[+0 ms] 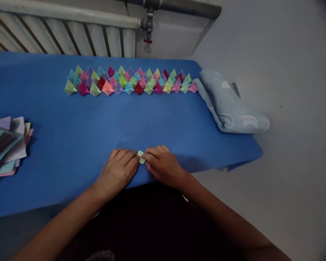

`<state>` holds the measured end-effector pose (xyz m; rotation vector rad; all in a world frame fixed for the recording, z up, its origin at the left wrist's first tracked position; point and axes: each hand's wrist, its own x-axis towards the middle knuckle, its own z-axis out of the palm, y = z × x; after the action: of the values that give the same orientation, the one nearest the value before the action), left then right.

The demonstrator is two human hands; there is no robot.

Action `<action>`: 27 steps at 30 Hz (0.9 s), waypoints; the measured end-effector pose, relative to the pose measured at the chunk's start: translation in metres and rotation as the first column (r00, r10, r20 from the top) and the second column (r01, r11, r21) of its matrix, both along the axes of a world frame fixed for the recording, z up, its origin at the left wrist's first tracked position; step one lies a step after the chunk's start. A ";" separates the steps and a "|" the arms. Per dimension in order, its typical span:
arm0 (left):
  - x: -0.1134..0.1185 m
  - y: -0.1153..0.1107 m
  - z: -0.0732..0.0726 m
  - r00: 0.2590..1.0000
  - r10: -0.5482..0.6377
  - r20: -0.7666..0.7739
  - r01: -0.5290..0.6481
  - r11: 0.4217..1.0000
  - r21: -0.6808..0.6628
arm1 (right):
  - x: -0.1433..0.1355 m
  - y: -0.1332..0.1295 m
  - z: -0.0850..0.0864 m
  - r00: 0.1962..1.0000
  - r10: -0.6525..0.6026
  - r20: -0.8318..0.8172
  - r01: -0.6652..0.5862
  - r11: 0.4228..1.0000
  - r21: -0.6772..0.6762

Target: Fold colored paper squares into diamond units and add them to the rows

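Note:
A small pale green folded paper (141,157) is pinched between my two hands near the front edge of the blue-covered table (97,123). My left hand (118,168) grips its left side with the fingers together. On the right side, my right hand (162,163) holds it with thumb and fingers closed. The fingers hide the paper's outer edges. Farther back stand rows of several folded paper pieces (107,88) in pink, green, blue, purple, red and yellow.
A loose stack of coloured paper sheets (13,145) lies at the far left. At the right rests a folded light blue blanket (233,112) against the wall. Behind the table are a white radiator (92,38) and a pipe with a red valve (148,41).

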<state>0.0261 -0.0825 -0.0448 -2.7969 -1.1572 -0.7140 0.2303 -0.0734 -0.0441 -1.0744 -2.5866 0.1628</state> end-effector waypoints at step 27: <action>0.005 0.003 0.003 0.980 0.177 0.091 -0.150 0.957 -0.248 | -0.007 0.001 0.001 0.928 -0.273 -0.252 0.200 0.939 -0.278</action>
<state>0.0310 -0.0798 -0.0422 -2.8322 -1.5746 -0.7733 0.2231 -0.0723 -0.0436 -1.3331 -2.1951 0.5530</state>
